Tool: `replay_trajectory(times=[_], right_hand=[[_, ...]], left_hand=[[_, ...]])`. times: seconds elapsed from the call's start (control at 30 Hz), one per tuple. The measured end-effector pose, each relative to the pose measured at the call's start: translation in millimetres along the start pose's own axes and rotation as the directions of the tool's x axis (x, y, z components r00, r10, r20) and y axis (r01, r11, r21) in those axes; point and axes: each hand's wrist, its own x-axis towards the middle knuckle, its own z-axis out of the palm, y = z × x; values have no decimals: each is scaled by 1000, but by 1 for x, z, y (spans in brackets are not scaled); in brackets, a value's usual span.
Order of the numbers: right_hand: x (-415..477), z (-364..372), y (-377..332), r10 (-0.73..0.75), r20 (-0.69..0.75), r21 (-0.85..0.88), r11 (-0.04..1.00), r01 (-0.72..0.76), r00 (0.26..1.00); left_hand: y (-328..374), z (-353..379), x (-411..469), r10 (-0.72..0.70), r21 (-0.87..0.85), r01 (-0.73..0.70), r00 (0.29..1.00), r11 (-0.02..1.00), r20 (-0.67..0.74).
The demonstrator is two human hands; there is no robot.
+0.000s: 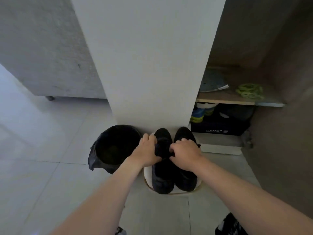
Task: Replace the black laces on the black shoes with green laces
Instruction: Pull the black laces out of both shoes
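Black shoes side by side on white stool, near centre. Left hand grips left shoe, steadying it. Right hand curls into its black laces, apparently pinching to loosen them, though it's too dark to confirm. Green laces wait on shelf, far right.

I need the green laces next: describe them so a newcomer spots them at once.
Right of the white pillar is an open cupboard. On its wooden shelf, above the dark box, lie the green laces, a coiled bundle. Its bright lime colour sets it apart from the flat grey-blue item to its left.
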Motion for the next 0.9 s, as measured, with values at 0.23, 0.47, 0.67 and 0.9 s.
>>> replay_trajectory(times=[0.23,0.47,0.67,0.9], right_hand=[[-16,10,-10,105,70,273,954,-120,992],[8,8,-10,122,0,239,964,-118,993],[28,6,4,132,132,320,932,-169,982],[31,5,1,109,112,197,972,-130,988]], left_hand=[[-10,13,-28,-80,-65,90,986,994,145],[-6,10,-3,-59,108,39,980,993,189],[-13,-21,23,-51,-32,80,846,996,531],[-27,-40,27,-26,-214,125,910,969,414]])
